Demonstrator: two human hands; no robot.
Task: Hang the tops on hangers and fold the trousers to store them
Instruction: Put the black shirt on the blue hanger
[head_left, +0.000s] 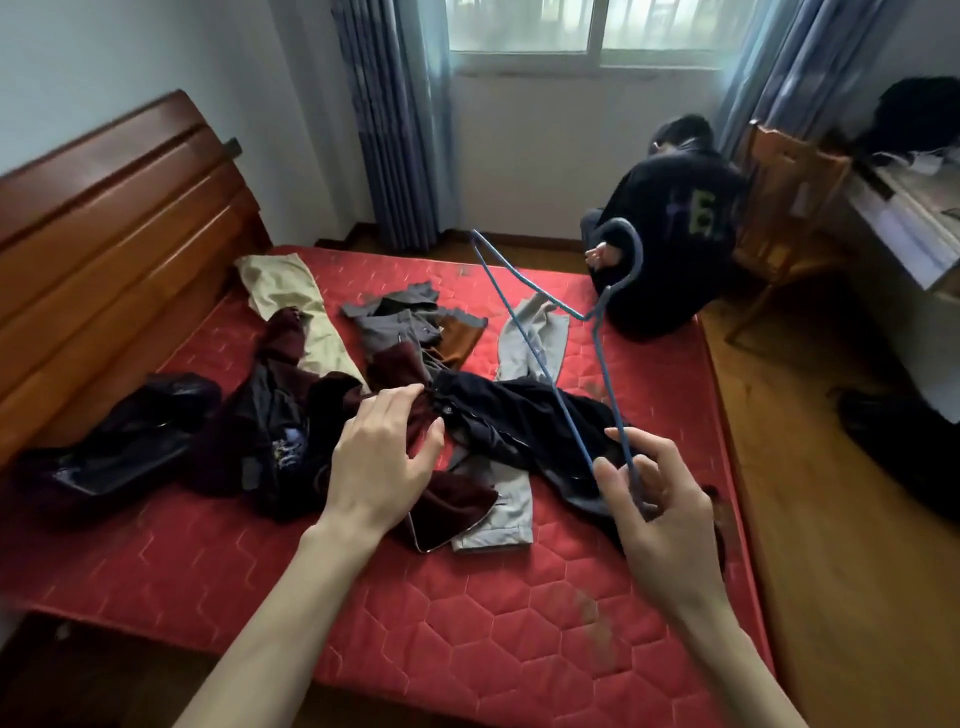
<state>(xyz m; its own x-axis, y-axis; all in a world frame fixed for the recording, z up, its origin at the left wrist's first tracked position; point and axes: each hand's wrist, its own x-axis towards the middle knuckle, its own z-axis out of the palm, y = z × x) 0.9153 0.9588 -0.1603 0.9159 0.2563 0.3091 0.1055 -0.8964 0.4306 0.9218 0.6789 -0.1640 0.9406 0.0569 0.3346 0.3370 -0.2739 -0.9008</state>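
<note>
We saw one blue wire hanger (550, 317) held up over the bed, its hook (626, 249) pointing away toward the window, and our right hand (660, 514) had its grip pinched on one corner of the hanger between thumb and fingers. Our left hand (384, 457) lay with its fingers spread and fairly straight on a maroon garment (447, 504) in the middle of the heap, pressing on it rather than clenching it. The clothes were scattered across the red quilted mattress (493, 623). We counted one pair of cream trousers (296, 312) near the wooden headboard (109, 249), one grey item (395, 322) with one brown piece (460, 338) just beside it, one pale grey garment (530, 338) under the hanger, one dark navy garment (524, 415) lying between our two hands, one light grey pair of trousers (498, 519) partly under the maroon one, and a dark tangle (156, 436) to the left whose separate pieces we could not tell apart. One other person (675, 234) in a dark top sat at the far corner of the bed, beside one wooden chair (789, 187).
</note>
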